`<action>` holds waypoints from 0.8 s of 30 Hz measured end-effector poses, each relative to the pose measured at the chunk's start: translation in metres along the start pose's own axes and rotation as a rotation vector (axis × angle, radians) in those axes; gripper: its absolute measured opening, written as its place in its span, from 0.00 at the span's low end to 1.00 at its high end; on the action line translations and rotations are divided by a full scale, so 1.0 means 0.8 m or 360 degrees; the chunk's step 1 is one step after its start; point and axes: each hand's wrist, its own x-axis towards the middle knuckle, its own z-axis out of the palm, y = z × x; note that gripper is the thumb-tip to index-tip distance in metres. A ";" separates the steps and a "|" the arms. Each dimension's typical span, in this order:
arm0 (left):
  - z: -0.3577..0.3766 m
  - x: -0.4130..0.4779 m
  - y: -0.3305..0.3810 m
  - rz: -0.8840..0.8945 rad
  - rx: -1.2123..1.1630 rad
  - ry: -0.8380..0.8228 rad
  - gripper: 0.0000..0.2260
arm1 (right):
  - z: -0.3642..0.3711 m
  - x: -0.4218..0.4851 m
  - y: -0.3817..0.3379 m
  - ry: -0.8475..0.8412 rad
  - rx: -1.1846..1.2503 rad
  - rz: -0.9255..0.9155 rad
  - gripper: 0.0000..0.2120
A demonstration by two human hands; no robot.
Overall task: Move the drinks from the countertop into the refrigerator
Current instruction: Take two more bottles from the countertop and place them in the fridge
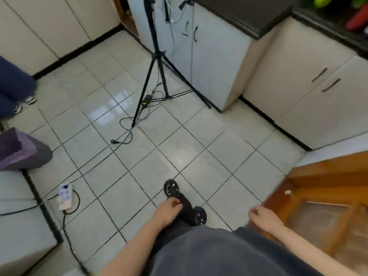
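Observation:
I look down at a tiled kitchen floor (179, 148). My left hand (167, 211) hangs low in front of me with fingers loosely curled, holding nothing. My right hand (262, 217) hangs the same way, empty, next to a wooden cabinet (326, 196). The dark countertop (249, 14) runs along the top right; blurred green and red items (356, 18) lie at its far right corner, too blurred to tell as drinks. No refrigerator is plainly in view.
A black tripod (153, 62) stands mid-floor with cables (127, 134) trailing from it. A power strip (64, 197) and cord lie at the lower left. Another person's legs (14, 90) are at the left edge. White cabinets (310, 92) line the right.

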 end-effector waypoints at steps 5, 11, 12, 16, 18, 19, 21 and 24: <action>-0.040 0.088 0.097 -0.0056 0.0192 -0.0168 0.09 | -0.011 0.017 0.052 -0.0004 0.0626 0.0341 0.11; -0.106 0.221 0.253 -0.0064 0.0618 -0.0316 0.11 | -0.082 0.049 0.120 0.0185 0.1139 0.0780 0.11; -0.118 0.240 0.291 0.0003 0.0737 -0.0294 0.13 | -0.101 0.053 0.127 0.0239 0.1217 0.0845 0.12; -0.147 0.298 0.471 0.0254 0.0865 -0.0223 0.16 | -0.189 0.079 0.131 0.0448 0.1475 0.0993 0.11; -0.149 0.316 0.560 0.0401 0.0857 -0.0194 0.15 | -0.228 0.098 0.127 0.0603 0.1684 0.0989 0.10; -0.147 0.323 0.600 0.0462 0.0869 -0.0194 0.15 | -0.245 0.107 0.125 0.0672 0.1786 0.0969 0.09; -0.135 0.336 0.667 0.0544 0.0865 -0.0216 0.15 | -0.275 0.124 0.122 0.0745 0.1889 0.0937 0.07; -0.106 0.346 0.743 0.0613 0.0806 -0.0346 0.13 | -0.320 0.154 0.133 0.0819 0.2051 0.0913 0.04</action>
